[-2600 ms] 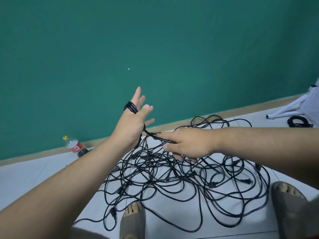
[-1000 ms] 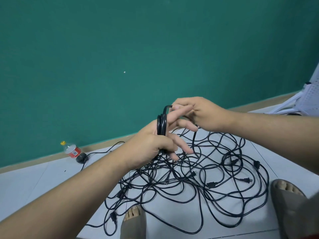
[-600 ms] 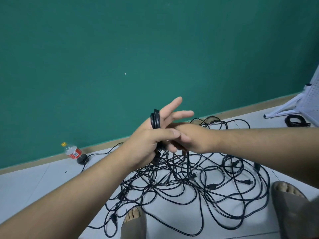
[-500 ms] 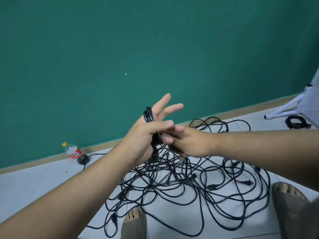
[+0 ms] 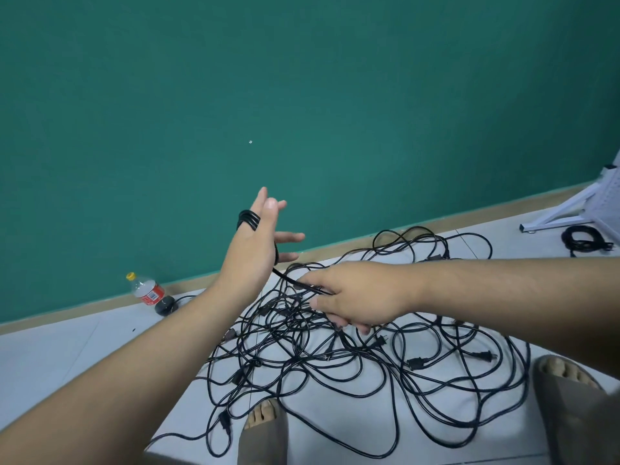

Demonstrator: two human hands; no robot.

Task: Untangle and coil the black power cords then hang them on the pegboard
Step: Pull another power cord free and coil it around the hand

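Left hand (image 5: 250,253) is up, wrist cocked, fingers spread wide and pointing toward the green wall (image 5: 302,95), with several turns of black cord coil (image 5: 247,220) looped around the base of the fingers and down across the palm side. From there a taut strand (image 5: 292,280) runs down to the right hand (image 5: 355,297), which reaches in from the right, forearm level, fingers curled and pinched closed on that strand just above the pile. Below both hands, the tangle of black power cords (image 5: 352,360) sprawls across the white tiled floor (image 5: 67,357), plugs scattered through it. Two feet in grey slide sandals (image 5: 263,437) stand at its near edge. Out left by the wall's skirting lies a clear plastic bottle (image 5: 147,290), yellow cap, red label, the print too small to read. Far right, the white pegboard stand (image 5: 577,209), and a coiled black cord (image 5: 583,237) already on the floor beside its foot.
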